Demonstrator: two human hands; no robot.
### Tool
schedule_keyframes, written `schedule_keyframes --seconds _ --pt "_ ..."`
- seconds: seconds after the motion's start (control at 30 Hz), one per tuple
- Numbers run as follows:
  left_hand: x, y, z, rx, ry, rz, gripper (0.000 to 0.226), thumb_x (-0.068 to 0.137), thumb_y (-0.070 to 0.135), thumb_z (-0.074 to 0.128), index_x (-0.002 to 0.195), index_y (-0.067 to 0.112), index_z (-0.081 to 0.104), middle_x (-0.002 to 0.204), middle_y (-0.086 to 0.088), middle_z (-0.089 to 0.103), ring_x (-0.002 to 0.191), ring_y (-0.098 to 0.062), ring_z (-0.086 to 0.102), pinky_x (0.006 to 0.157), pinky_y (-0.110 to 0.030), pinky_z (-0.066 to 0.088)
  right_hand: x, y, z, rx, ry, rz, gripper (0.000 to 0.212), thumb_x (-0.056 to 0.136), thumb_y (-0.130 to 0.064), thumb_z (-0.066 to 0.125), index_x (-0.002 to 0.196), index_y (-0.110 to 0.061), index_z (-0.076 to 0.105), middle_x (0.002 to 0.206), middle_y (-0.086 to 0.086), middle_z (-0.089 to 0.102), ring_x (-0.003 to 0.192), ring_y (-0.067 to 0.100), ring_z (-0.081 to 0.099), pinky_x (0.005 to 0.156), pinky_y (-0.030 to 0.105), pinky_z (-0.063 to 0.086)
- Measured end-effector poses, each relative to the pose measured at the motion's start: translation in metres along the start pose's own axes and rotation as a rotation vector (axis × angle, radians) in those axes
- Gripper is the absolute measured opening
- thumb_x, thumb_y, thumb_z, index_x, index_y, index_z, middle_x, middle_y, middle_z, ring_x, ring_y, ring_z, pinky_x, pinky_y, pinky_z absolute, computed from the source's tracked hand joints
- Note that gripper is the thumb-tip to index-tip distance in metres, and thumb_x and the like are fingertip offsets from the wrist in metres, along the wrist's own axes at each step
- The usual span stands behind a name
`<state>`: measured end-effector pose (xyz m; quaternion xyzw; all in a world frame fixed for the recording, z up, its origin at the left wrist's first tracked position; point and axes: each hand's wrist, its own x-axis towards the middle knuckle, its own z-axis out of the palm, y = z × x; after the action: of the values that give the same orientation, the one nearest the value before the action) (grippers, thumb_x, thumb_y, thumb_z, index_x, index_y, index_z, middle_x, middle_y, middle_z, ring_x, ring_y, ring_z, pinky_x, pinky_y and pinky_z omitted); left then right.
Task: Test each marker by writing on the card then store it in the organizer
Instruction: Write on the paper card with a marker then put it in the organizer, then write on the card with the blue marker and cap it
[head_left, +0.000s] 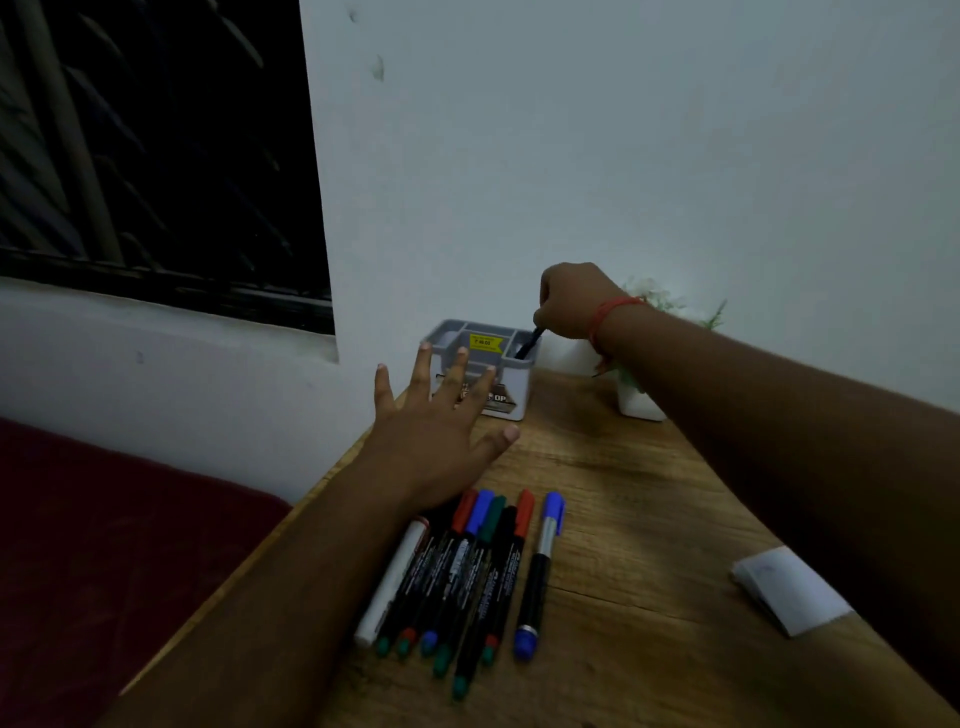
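A grey and white organizer with a yellow sticker stands at the far end of the wooden table, against the wall. My right hand is above its right compartment, shut on a dark marker whose lower end is inside that compartment. In front of the organizer my left hand hovers with fingers spread, holding nothing. Several markers with red, blue, green and black caps lie side by side on the table near me. A white card lies at the right.
A small white pot with a green plant stands just right of the organizer, partly behind my right forearm. The table's left edge runs diagonally beside a dark red cushion. A barred dark window fills the upper left.
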<state>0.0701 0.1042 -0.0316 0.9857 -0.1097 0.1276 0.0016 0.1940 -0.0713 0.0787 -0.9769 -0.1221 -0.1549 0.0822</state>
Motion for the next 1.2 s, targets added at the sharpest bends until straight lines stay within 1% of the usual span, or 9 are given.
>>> schedule_keyframes --seconds 0.2,0.33,0.57,0.73,0.87,0.93,1.0,1.1,1.2 --pt "-0.001 -0.005 -0.002 -0.03 -0.034 0.005 0.082 0.081 0.078 -0.006 0.153 0.041 -0.016 0.163 0.004 -0.024 0.145 -0.026 -0.034 0.112 -0.068 -0.012 0.019 -0.012 0.006 -0.041 -0.022 -0.011 0.024 0.09 -0.003 0.059 0.114 -0.001 0.059 0.118 0.02 0.065 0.112 0.036 0.061 0.075 0.031 0.044" --pt "-0.003 -0.006 -0.003 -0.036 -0.047 0.003 0.081 0.082 0.077 -0.005 0.153 0.04 -0.016 0.162 0.004 -0.025 0.145 -0.026 -0.034 0.113 -0.067 -0.011 0.015 -0.014 0.006 -0.024 0.07 0.008 0.036 0.089 0.006 0.054 0.124 0.001 0.048 0.119 0.026 0.06 0.104 0.04 0.062 0.073 0.038 0.047" --pt "-0.001 -0.008 -0.003 -0.082 -0.05 0.026 0.083 0.081 0.083 -0.004 0.153 0.043 -0.012 0.163 0.007 -0.022 0.146 -0.024 -0.032 0.113 -0.066 -0.014 -0.043 -0.005 -0.009 0.11 0.265 -0.203 0.043 0.094 -0.006 0.058 0.137 -0.008 0.048 0.12 0.014 0.06 0.102 0.027 0.059 0.085 0.038 0.048" --pt "-0.008 0.001 -0.011 -0.295 -0.081 0.22 0.082 0.08 0.08 0.017 0.154 0.044 0.018 0.165 0.014 0.003 0.151 -0.015 -0.014 0.118 -0.06 -0.01 -0.135 0.02 0.004 0.182 0.258 -0.309 0.036 0.094 -0.017 0.063 0.129 -0.014 0.053 0.111 0.002 0.06 0.08 0.004 0.045 0.073 0.02 0.034" --pt "-0.017 0.015 -0.019 -0.504 -0.025 0.409 0.047 0.089 0.057 0.046 0.124 0.032 0.065 0.143 0.013 0.053 0.138 -0.002 0.035 0.12 -0.051 0.011 -0.191 0.047 0.004 0.208 0.215 -0.264 0.035 0.096 -0.023 0.063 0.129 -0.018 0.054 0.108 -0.005 0.057 0.082 0.005 0.052 0.066 0.013 0.036" --pt "-0.017 0.027 -0.022 -0.451 -0.056 0.433 0.036 0.088 0.052 0.051 0.107 0.028 0.069 0.127 0.013 0.061 0.128 -0.005 0.045 0.12 -0.052 0.008 -0.211 0.065 -0.004 0.21 0.23 -0.249 0.032 0.096 -0.025 0.062 0.127 -0.02 0.055 0.108 -0.009 0.057 0.08 0.006 0.056 0.067 0.014 0.041" --pt "-0.014 0.039 -0.024 -0.299 -0.078 0.431 0.031 0.09 0.055 0.053 0.097 0.028 0.066 0.113 0.015 0.058 0.121 -0.01 0.045 0.118 -0.056 0.007 -0.226 0.084 -0.011 0.221 0.244 -0.22 0.031 0.096 -0.027 0.062 0.126 -0.022 0.055 0.107 -0.009 0.06 0.076 0.007 0.06 0.068 0.026 0.051" --pt "-0.01 0.054 -0.027 -0.007 -0.143 0.356 0.037 0.09 0.062 0.049 0.081 0.028 0.06 0.112 0.007 0.049 0.118 -0.018 0.038 0.116 -0.059 0.007 -0.24 0.108 -0.014 0.237 0.268 -0.151 0.032 0.095 -0.026 0.063 0.125 -0.023 0.056 0.103 -0.01 0.061 0.075 0.006 0.061 0.066 0.028 0.051" --pt "-0.004 0.07 -0.029 0.11 -0.23 0.277 0.041 0.09 0.065 0.047 0.08 0.028 0.059 0.114 0.0 0.046 0.121 -0.024 0.035 0.115 -0.061 0.008 -0.251 0.125 -0.011 0.285 0.286 -0.115 0.03 0.094 -0.025 0.066 0.122 -0.024 0.057 0.098 -0.012 0.061 0.075 0.003 0.06 0.065 0.026 0.048"
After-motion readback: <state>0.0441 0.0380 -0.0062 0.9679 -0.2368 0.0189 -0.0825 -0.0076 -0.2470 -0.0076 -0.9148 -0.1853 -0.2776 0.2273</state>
